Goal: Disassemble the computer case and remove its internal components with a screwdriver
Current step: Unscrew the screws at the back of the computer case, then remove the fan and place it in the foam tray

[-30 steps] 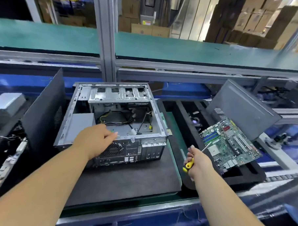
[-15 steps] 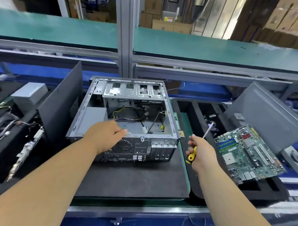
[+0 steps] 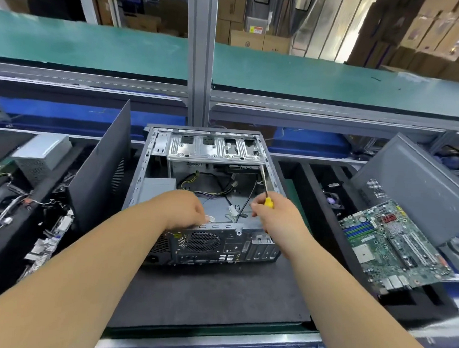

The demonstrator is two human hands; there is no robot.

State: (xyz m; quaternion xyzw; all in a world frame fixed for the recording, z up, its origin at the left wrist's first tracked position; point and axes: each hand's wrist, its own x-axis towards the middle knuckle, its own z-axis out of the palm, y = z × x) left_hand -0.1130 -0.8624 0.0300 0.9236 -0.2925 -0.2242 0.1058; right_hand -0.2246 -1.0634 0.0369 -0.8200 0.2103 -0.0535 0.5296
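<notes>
Item 1, computer case (image 3: 155, 170): open side up, on the dark mat (image 3: 205, 291) in front of you, rear panel with fan grille facing you. Inside: silver drive cage (image 3: 213, 148) at the far end, loose cables (image 3: 222, 189) across the floor, a grey box (image 3: 158, 187) against the left wall.

Item 2, your left hand (image 3: 183, 210): reaching over the rear edge into the case, fingers curled down around a small white connector (image 3: 211, 218); the grip itself is partly hidden, so whether you actually pinch it cannot be told.

Item 3, your right hand (image 3: 276, 215): wrapped around the yellow handle of the screwdriver (image 3: 265, 186), shaft pointing away from you into the case along its right wall, tip near the drive cage.

Item 4, motherboard (image 3: 393, 246): already out, lying tilted on the black tray (image 3: 326, 230) to your right.

Item 5, side panels: one dark panel (image 3: 99, 168) standing left of the case; one grey panel (image 3: 417, 187) leaning behind the motherboard.

Item 6, left tray: a silver power supply (image 3: 44, 150) and a tangle of wiring (image 3: 24, 217) and brackets
</notes>
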